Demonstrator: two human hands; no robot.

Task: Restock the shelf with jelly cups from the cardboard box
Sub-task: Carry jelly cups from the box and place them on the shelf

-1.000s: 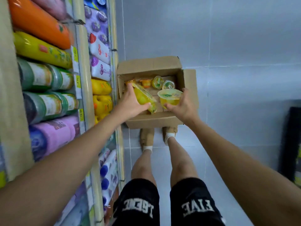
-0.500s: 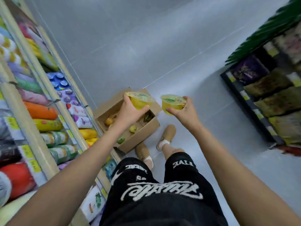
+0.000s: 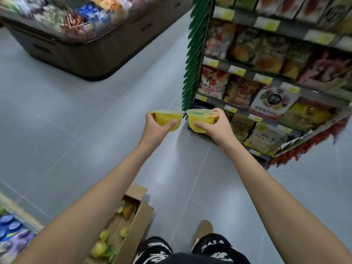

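Snack shelf (image 3: 270,77): standing on the right, smeared by motion, top and far end running out of view, labels unreadable.
Cardboard box (image 3: 138,230): lying on the floor at the bottom, half hidden under the left forearm and cut by the lower edge. Half a second ago it was sitting ahead of the hands. Blurry yellow cups are showing inside.
Left hand (image 3: 155,128): wrapping fingers and thumb round a yellow jelly cup (image 3: 167,119), holding it upright in the air.
Right hand (image 3: 217,128): gripping a second cup (image 3: 202,121) the same way, just beside the first, in front of the shelf's end.
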